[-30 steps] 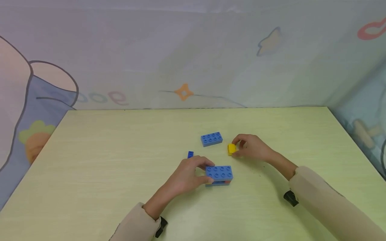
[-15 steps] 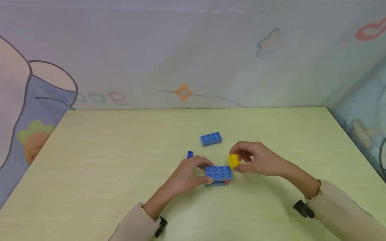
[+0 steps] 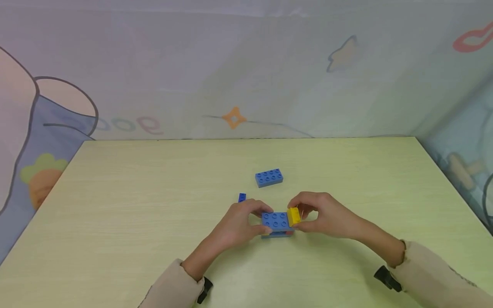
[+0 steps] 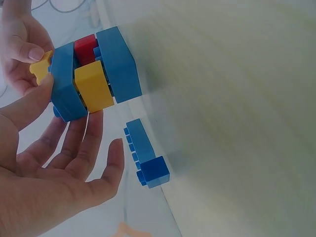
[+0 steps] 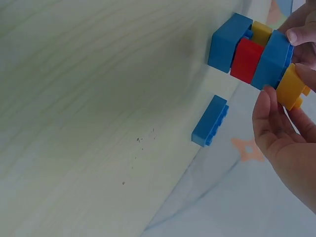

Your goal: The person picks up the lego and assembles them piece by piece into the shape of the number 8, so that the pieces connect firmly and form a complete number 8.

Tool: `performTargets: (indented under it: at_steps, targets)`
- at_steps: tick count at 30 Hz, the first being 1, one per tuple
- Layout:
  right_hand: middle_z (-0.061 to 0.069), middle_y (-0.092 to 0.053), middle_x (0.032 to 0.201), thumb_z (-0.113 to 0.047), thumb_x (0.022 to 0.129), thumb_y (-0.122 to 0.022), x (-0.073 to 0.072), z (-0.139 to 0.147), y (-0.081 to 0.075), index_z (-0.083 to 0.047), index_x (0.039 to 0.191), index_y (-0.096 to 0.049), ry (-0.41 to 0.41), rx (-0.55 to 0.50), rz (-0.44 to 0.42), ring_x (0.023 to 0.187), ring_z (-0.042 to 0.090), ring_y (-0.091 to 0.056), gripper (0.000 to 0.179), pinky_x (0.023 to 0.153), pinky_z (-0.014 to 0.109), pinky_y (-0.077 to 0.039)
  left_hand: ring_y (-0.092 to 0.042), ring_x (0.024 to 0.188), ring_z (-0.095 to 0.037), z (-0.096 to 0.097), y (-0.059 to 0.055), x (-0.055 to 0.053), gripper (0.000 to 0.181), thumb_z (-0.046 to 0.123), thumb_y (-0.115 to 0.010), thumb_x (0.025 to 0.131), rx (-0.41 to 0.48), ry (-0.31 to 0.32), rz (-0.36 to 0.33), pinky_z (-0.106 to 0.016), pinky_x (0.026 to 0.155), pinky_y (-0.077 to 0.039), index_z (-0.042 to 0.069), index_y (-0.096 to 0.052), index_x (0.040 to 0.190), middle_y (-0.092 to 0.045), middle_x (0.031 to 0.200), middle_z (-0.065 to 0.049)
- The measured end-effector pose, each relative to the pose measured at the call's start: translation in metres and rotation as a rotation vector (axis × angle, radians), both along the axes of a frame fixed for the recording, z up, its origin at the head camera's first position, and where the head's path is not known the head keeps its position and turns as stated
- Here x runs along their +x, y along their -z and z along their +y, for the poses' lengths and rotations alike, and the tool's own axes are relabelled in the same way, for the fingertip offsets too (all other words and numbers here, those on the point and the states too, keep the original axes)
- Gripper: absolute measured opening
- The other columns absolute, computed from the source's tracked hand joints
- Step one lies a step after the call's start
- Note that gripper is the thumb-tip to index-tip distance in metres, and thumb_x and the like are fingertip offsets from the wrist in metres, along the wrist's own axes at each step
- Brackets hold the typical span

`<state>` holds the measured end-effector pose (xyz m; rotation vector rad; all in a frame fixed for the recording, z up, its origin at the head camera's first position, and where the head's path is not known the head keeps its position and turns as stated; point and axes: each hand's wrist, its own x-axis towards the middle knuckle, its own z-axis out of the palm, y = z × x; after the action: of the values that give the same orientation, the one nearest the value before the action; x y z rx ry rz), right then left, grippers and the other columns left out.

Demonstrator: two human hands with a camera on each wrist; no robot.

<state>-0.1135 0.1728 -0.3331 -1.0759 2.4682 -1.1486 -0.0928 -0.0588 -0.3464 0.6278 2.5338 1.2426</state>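
On the table stands a stack of toy building bricks: a lower blue brick [image 4: 118, 64], a yellow brick [image 4: 94, 86] and a red brick [image 5: 247, 59] side by side in the middle, and an upper blue brick [image 3: 275, 221] over them. My left hand [image 3: 242, 224] grips the upper blue brick at its left end, thumb in front and fingers behind. A second yellow brick [image 3: 293, 217] is pinched between thumb and fingers of my right hand [image 3: 327, 216]. It sits over the studs at the right end of the upper blue brick, slightly tilted in the head view.
A loose long blue brick [image 3: 269, 178] lies behind the stack on the pale table [image 3: 154, 192]. Beyond my left hand is a small dark blue brick [image 3: 242, 197], partly covered by that hand. A printed cloth [image 3: 246, 64] hangs along the table's back edge.
My right hand has picked the yellow brick off the table and brought it toward me and leftward onto the stack's right end. The left hand has kept its hold.
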Motion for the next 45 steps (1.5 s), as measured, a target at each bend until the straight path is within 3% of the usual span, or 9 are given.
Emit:
performTargets:
  at_steps: [8, 23, 27, 32, 36, 40, 45]
  targets:
    - [0.001, -0.058, 0.088, 0.001, 0.073, -0.072, -0.001, -0.002, 0.003, 0.001, 0.098, -0.06, -0.019, -0.04, 0.009, 0.07, 0.014, -0.053, 0.027, 0.064, 0.028, -0.05, -0.056, 0.095, -0.022, 0.0, 0.001, 0.001, 0.03, 0.008, -0.071, 0.079, 0.015, -0.003, 0.006, -0.039, 0.084, -0.045, 0.004, -0.063, 0.107, -0.061, 0.104, -0.005]
    - [0.004, -0.058, 0.095, -0.008, 0.078, -0.072, 0.002, 0.0, 0.01, 0.0, 0.103, -0.06, 0.001, -0.08, 0.012, 0.08, 0.018, -0.054, 0.028, 0.065, 0.027, -0.05, -0.055, 0.099, -0.021, -0.003, -0.001, -0.002, 0.032, 0.013, -0.07, 0.081, -0.023, 0.044, -0.004, -0.038, 0.086, -0.043, 0.007, -0.062, 0.111, -0.061, 0.108, -0.003]
    - [0.005, -0.059, 0.097, -0.008, 0.078, -0.072, 0.002, 0.0, 0.011, 0.002, 0.105, -0.06, 0.02, -0.059, 0.0, 0.081, 0.021, -0.054, 0.031, 0.067, 0.027, -0.05, -0.054, 0.103, -0.023, -0.016, -0.001, -0.01, 0.037, 0.013, -0.071, 0.079, 0.006, 0.037, -0.002, -0.041, 0.087, -0.042, 0.007, -0.061, 0.114, -0.061, 0.111, -0.005]
    - [0.005, -0.059, 0.097, -0.006, 0.077, -0.072, 0.002, 0.0, 0.011, 0.003, 0.105, -0.06, 0.028, -0.051, -0.004, 0.081, 0.02, -0.054, 0.032, 0.069, 0.027, -0.05, -0.054, 0.103, -0.024, -0.03, 0.0, -0.027, 0.039, 0.009, -0.072, 0.078, -0.023, -0.103, 0.002, -0.041, 0.086, -0.043, 0.007, -0.061, 0.115, -0.06, 0.112, -0.007]
    - [0.005, -0.058, 0.097, -0.004, 0.077, -0.072, 0.002, 0.0, 0.012, 0.003, 0.105, -0.06, 0.021, -0.06, 0.008, 0.08, 0.02, -0.054, 0.032, 0.068, 0.026, -0.05, -0.055, 0.102, -0.024, -0.037, 0.004, -0.04, 0.041, 0.008, -0.073, 0.077, -0.1, -0.163, -0.015, -0.037, 0.083, -0.045, 0.006, -0.06, 0.116, -0.059, 0.112, -0.007]
    - [0.005, -0.059, 0.097, -0.004, 0.077, -0.072, 0.002, 0.0, 0.013, 0.002, 0.105, -0.06, 0.015, -0.073, 0.02, 0.079, 0.022, -0.054, 0.031, 0.067, 0.026, -0.05, -0.054, 0.1, -0.025, -0.037, 0.01, -0.049, 0.045, 0.007, -0.075, 0.074, -0.171, -0.166, -0.031, -0.036, 0.082, -0.045, 0.005, -0.059, 0.115, -0.059, 0.112, -0.007]
    - [0.005, -0.059, 0.097, -0.005, 0.077, -0.072, 0.002, 0.001, 0.013, 0.001, 0.105, -0.06, 0.018, -0.083, 0.015, 0.079, 0.022, -0.054, 0.031, 0.067, 0.026, -0.05, -0.055, 0.095, -0.023, -0.034, 0.015, -0.054, 0.036, 0.009, -0.075, 0.074, -0.251, -0.129, -0.01, -0.035, 0.081, -0.045, 0.005, -0.063, 0.108, -0.062, 0.103, -0.005]
